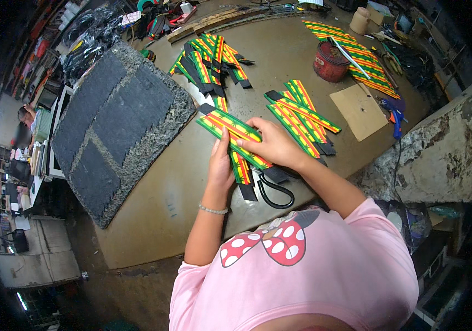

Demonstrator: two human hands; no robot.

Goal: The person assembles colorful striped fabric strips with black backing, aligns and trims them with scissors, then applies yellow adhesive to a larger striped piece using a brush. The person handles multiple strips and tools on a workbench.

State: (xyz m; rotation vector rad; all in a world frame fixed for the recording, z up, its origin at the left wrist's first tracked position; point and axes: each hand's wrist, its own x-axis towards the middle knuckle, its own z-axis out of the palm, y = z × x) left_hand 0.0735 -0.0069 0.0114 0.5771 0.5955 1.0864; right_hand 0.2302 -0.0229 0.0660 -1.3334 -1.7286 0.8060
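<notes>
Between both hands is a striped strap [235, 131] in green, yellow and red with leaf-like marks and a black end. My left hand [222, 163] pinches it from the near left side, thumb on top. My right hand [275, 142] grips its right part, fingers bent over the upper edge. Beneath them another striped strap [240, 168] lies on the table, its black end toward me. A black loop [276, 205], perhaps scissor handles, sits just below my right hand. To the right lies a fanned group of similar straps [301, 117]; a larger pile [212, 59] lies farther off.
A rough grey slab with black patches [131, 105] stands on the table's left. Toward the right are a red tin [331, 62] with a light-coloured handled tool across it, a striped sheet [376, 74], a cardboard piece [359, 112] and a blue glue gun [395, 117]. Another person [26, 117] is far left.
</notes>
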